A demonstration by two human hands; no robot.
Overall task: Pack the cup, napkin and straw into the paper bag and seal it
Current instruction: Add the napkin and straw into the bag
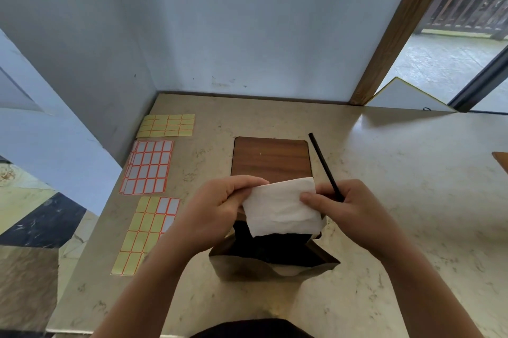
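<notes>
Napkin [283, 207], one white sheet, hangs between both hands over the open mouth of the single paper bag [264, 260] standing on the worktop [398, 172]. Left hand [220, 208] pinches its left edge; right hand [346, 205] pinches its right edge and grips one black straw [323, 163]. Three label sheets [148, 167] lie left.

We see a white folded napkin [283, 207] held above the open brown bag [247, 269], which stands upright on the tabletop; a black straw [323, 166] slants up beside it.
</notes>
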